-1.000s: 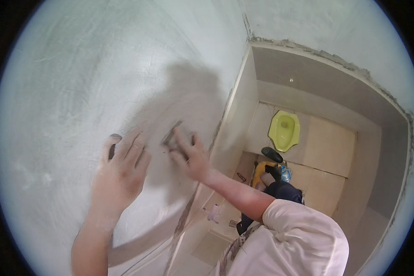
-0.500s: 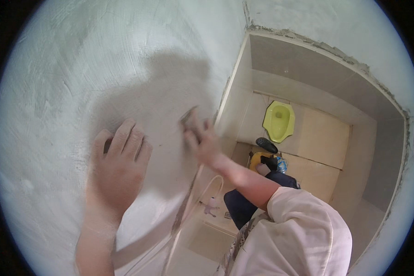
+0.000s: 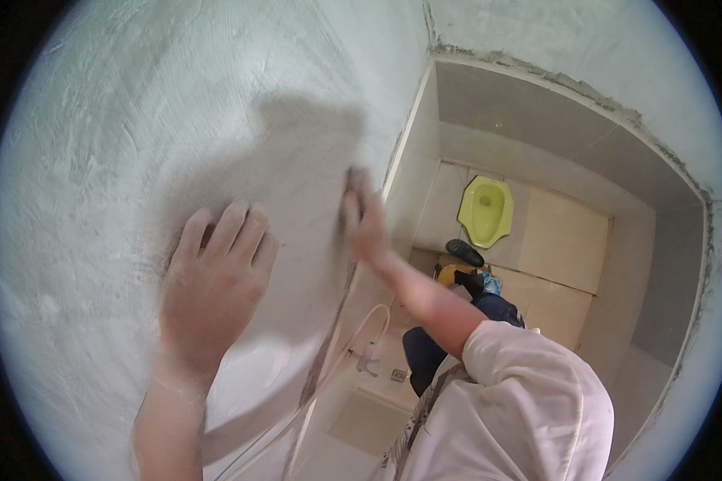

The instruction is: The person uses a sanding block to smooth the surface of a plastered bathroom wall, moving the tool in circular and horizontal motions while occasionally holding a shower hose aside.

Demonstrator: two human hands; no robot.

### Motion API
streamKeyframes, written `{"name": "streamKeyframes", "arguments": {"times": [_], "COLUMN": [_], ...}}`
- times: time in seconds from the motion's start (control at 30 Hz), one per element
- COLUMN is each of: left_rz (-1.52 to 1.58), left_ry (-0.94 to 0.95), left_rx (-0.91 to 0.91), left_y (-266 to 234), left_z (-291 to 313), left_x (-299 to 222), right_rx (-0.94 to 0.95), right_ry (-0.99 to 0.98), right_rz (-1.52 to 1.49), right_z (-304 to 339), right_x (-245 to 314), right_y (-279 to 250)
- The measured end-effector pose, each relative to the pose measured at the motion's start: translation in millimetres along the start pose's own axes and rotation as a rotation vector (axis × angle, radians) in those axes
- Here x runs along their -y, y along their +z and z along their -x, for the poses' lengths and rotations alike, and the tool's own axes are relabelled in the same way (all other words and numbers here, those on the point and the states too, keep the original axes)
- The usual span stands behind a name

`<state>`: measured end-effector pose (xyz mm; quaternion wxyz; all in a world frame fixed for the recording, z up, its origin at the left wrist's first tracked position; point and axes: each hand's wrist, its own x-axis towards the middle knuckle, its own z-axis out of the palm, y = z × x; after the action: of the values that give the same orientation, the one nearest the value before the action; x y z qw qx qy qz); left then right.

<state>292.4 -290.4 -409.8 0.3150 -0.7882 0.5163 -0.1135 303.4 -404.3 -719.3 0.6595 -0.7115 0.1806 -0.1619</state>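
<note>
My left hand (image 3: 217, 284) is spread over the pale, streaky plaster wall (image 3: 136, 144), its dusty fingers apart and touching the surface. To its right, my right hand (image 3: 367, 224) is blurred by motion near the wall's tiled edge. Its fingers press a small, thin, dark piece (image 3: 350, 188) against the plaster; the blur and the fingers hide what kind of piece it is. A broad shadow falls on the wall around both hands.
Far below, a yellow-green squat toilet (image 3: 486, 215) is set in the tiled floor (image 3: 553, 240). A black slipper (image 3: 464, 252) lies in front of it. A pale hose (image 3: 381, 311) hangs by the wall. Rough mortar (image 3: 569, 84) borders the upper tile edge.
My right hand has moved right and slightly up along the wall with the dark piece, toward the tile edge. My left hand has shifted slightly right and up.
</note>
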Motion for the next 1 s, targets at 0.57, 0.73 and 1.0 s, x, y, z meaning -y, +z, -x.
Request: {"name": "streamKeyframes", "arguments": {"times": [0.57, 0.73, 1.0], "left_rz": [-0.047, -0.048, 0.036], "left_ry": [0.04, 0.027, 0.021], "left_rx": [0.014, 0.018, 0.001], "left_y": [1.6, 0.0, 5.2], "left_z": [-7.9, -3.7, -5.8], "left_x": [-1.8, -3.7, -3.7], "right_rx": [-0.073, -0.108, -0.115], "right_ry": [0.423, -0.022, 0.535], "right_rz": [-0.141, -0.062, -0.049], "right_z": [-54.8, 53.7, -56.9], "right_x": [-15.1, -0.5, -3.8], "right_y": [-18.0, 25.1, -20.2]}}
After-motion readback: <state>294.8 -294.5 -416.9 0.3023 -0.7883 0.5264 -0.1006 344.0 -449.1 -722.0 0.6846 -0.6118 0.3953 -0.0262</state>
